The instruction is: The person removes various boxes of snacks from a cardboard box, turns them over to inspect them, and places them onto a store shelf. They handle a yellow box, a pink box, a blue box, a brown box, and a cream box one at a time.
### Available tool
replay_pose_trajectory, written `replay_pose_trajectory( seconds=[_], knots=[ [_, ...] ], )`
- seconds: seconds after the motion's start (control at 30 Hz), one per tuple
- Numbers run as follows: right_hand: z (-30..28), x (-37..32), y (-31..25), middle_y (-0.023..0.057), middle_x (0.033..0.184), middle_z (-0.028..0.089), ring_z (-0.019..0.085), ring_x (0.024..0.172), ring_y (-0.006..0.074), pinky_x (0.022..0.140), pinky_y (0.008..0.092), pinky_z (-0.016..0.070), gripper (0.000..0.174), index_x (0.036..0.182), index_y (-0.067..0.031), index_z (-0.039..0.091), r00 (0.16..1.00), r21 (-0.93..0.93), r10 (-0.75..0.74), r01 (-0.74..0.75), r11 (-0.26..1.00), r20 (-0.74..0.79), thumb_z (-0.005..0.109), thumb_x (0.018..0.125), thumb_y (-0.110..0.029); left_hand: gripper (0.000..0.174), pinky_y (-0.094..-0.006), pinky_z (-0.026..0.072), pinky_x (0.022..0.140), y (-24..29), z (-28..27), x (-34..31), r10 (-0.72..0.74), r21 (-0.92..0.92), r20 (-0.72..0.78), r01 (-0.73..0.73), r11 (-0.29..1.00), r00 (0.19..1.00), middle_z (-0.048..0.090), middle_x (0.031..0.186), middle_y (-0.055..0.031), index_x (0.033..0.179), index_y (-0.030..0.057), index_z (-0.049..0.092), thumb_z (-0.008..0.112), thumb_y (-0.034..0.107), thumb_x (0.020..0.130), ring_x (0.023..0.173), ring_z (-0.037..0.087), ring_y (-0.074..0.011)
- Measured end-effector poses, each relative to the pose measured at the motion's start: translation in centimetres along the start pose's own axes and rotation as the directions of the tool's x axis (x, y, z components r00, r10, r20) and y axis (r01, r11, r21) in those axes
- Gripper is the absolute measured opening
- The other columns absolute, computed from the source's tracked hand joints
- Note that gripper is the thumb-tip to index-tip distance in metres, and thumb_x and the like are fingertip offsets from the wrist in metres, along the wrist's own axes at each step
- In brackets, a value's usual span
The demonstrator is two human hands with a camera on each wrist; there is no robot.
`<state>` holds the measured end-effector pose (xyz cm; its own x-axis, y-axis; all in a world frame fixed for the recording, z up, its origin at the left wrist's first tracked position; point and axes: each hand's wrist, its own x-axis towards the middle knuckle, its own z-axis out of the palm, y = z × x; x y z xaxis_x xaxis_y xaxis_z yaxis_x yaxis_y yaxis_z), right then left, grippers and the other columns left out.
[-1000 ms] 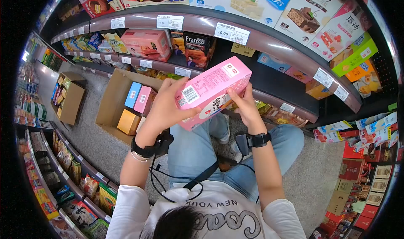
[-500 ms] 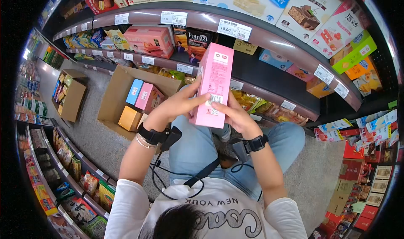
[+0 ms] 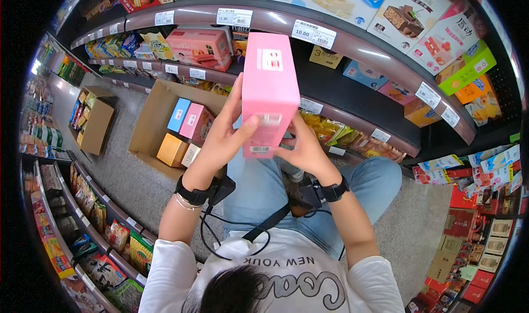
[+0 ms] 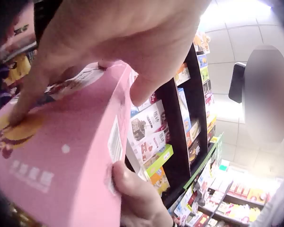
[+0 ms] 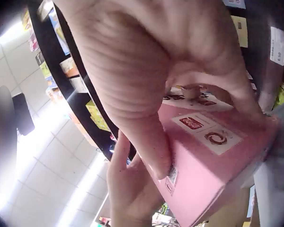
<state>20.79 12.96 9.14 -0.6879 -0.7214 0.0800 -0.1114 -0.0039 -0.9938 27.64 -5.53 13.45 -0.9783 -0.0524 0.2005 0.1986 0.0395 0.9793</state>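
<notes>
A pink box (image 3: 270, 81) is held upright between both hands in the head view, one end with a white label facing up. My left hand (image 3: 225, 134) grips its left side, thumb across the face near the barcode. At the lower right, my right hand (image 3: 308, 153) holds the box with its thumb near the bottom edge. The left wrist view shows the left hand (image 4: 118, 38) over the box (image 4: 61, 151), fingers on a printed side. In the right wrist view the right hand (image 5: 146, 71) pinches the box (image 5: 203, 165), its thumb near a small barcode.
An open cardboard carton (image 3: 144, 117) holding blue, pink, orange and white boxes stands on the floor at the left. Curved shelves with price tags (image 3: 314, 33) and boxed snacks span the front. Another filled carton (image 3: 99, 126) stands farther left; a shelf of packets (image 3: 117, 234) is at lower left.
The pink box has turned from slanting rightward to upright and tipped so its labelled end faces up. Both hands have shifted their hold along its sides.
</notes>
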Motion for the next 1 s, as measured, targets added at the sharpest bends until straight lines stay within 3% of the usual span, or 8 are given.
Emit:
replay_pose_trajectory(
  seconds=[0.13, 0.3, 0.4, 0.53, 0.63, 0.67, 0.87, 1.0],
  knots=[
    [0.7, 0.3, 2.2, 0.011, 0.151, 0.028, 0.036, 0.135, 0.0274, 0.095, 0.0387, 0.0492, 0.102, 0.152, -0.0171, 0.007, 0.999, 0.083, 0.035, -0.032, 0.996, -0.039, 0.07, 0.075, 0.006, 0.087, -0.0389, 0.0281, 0.109, -2.4, -0.7, -0.4, 0.106, 0.159, 0.01, -0.107, 0.982, 0.994, 0.026, 0.152, -0.0134, 0.151, 0.0079, 0.01, 0.065, 0.034, 0.089, 0.139, 0.026, -0.0263],
    [0.9, 0.6, 2.3, 0.0091, 0.15, 0.03, 0.037, 0.135, 0.0272, 0.093, 0.0391, 0.0497, 0.099, 0.152, -0.0167, 0.011, 0.999, 0.164, 0.006, 0.0, 0.987, -0.034, 0.071, 0.076, 0.004, 0.089, -0.0388, 0.0278, 0.109, -1.8, -0.6, -0.5, 0.016, -0.004, -0.028, -0.016, 1.0, 0.999, 0.026, 0.151, -0.0143, 0.151, 0.0071, 0.011, 0.065, 0.039, 0.088, 0.139, 0.027, -0.027],
    [0.7, 0.7, 2.4, 0.0109, 0.15, 0.032, 0.036, 0.135, 0.0248, 0.097, 0.0391, 0.0467, 0.098, 0.152, -0.0146, 0.013, 0.999, 0.08, 0.03, -0.028, 0.996, -0.028, 0.073, 0.075, 0.0, 0.091, -0.0382, 0.0302, 0.108, -1.8, -0.7, -0.5, 0.001, -0.04, -0.061, -0.003, 0.999, 0.998, 0.028, 0.15, -0.0141, 0.151, 0.0062, 0.011, 0.068, 0.034, 0.086, 0.137, 0.03, -0.0268],
    [1.5, 0.6, 2.7, 0.0172, 0.149, 0.033, 0.04, 0.133, 0.0299, 0.102, 0.0378, 0.0416, 0.095, 0.151, -0.015, 0.015, 0.99, -0.182, -0.135, 0.124, 0.975, -0.047, 0.072, 0.076, -0.006, 0.1, -0.0368, 0.0346, 0.105, -1.5, 0.1, -1.3, 0.004, -0.083, -0.124, -0.014, 0.996, 0.992, 0.037, 0.143, -0.0143, 0.148, 0.0028, 0.016, 0.08, 0.024, 0.075, 0.132, 0.037, -0.025],
    [3.2, 0.0, 1.6, 0.0212, 0.147, 0.034, 0.043, 0.129, 0.0357, 0.102, 0.0378, 0.0412, 0.091, 0.151, -0.0141, 0.017, 0.979, -0.283, -0.176, 0.141, 0.949, -0.1, 0.069, 0.076, -0.007, 0.105, -0.0361, 0.0372, 0.102, -3.4, 0.2, -2.2, 0.037, 0.191, -0.206, 0.003, 0.982, 0.978, 0.042, 0.134, -0.0128, 0.143, -0.0002, 0.022, 0.088, 0.02, 0.063, 0.125, 0.042, -0.0222],
    [3.6, -0.1, 1.4, 0.0219, 0.146, 0.034, 0.044, 0.127, 0.0375, 0.101, 0.0385, 0.0422, 0.09, 0.15, -0.0137, 0.018, 0.976, -0.308, -0.185, 0.142, 0.941, -0.114, 0.069, 0.076, -0.007, 0.104, -0.036, 0.0396, 0.1, -3.7, 0.4, -2.2, 0.135, 0.353, -0.282, -0.028, 0.935, 0.95, 0.042, 0.128, -0.0129, 0.136, -0.0012, 0.026, 0.091, 0.022, 0.057, 0.119, 0.045, -0.0212],
    [4.1, 0.1, 1.0, 0.0226, 0.147, 0.032, 0.039, 0.13, 0.0391, 0.101, 0.0415, 0.0406, 0.086, 0.149, -0.0119, 0.022, 0.974, -0.329, -0.201, 0.156, 0.931, -0.108, 0.068, 0.077, -0.005, 0.095, -0.0364, 0.0415, 0.097, -3.8, 2.9, -2.6, 0.262, 0.334, -0.522, -0.088, 0.938, 0.812, 0.042, 0.125, -0.0151, 0.13, 0.0006, 0.028, 0.089, 0.018, 0.06, 0.116, 0.047, -0.0221],
    [3.2, -0.3, 0.4, 0.0251, 0.15, 0.024, 0.033, 0.134, 0.0408, 0.106, 0.0408, 0.0346, 0.083, 0.149, -0.0102, 0.022, 0.949, -0.389, -0.301, 0.243, 0.889, -0.094, 0.069, 0.08, -0.012, 0.086, -0.0333, 0.0453, 0.092, -3.4, 2.3, -2.1, 0.142, 0.061, -0.512, -0.129, 0.99, 0.847, 0.048, 0.12, -0.0133, 0.129, -0.0006, 0.031, 0.084, 0.009, 0.063, 0.11, 0.053, -0.0219]
  ],
)
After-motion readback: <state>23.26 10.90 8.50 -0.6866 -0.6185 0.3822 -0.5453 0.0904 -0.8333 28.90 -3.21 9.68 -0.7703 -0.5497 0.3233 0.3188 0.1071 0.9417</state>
